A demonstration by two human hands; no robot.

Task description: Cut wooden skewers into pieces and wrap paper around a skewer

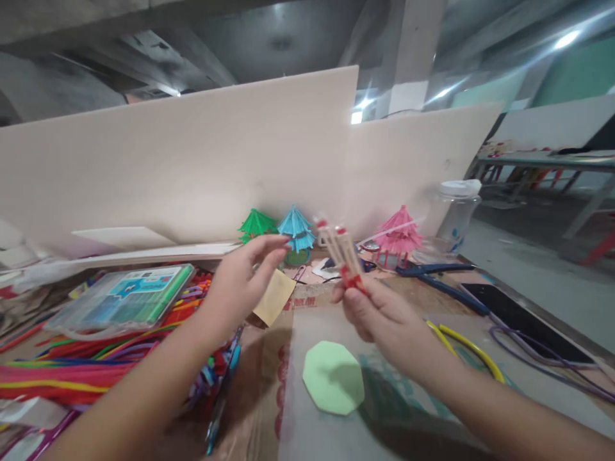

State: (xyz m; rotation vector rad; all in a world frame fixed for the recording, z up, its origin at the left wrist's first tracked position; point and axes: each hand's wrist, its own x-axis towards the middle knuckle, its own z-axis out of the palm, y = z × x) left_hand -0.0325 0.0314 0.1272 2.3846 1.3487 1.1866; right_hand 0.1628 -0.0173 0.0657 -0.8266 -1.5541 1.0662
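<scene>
My right hand (377,314) is closed round the red base of a small frame of wooden sticks (340,253), held upright above the table. The sticks have red tips at the top. My left hand (247,278) hovers just left of it with fingers stretched out, holding nothing. Below both hands a light green octagonal paper piece (333,378) lies flat on a grey mat (307,422). A tan paper square (275,296) sits behind my left hand.
Small pavilion models in green (256,224), blue (296,229) and pink (398,235) stand by a white divider board (192,160). Coloured pipe cleaners (72,371) and a plastic case (125,298) lie left. Yellow wires (464,346), a phone (521,320), pliers (432,272) and a bottle (456,214) are right.
</scene>
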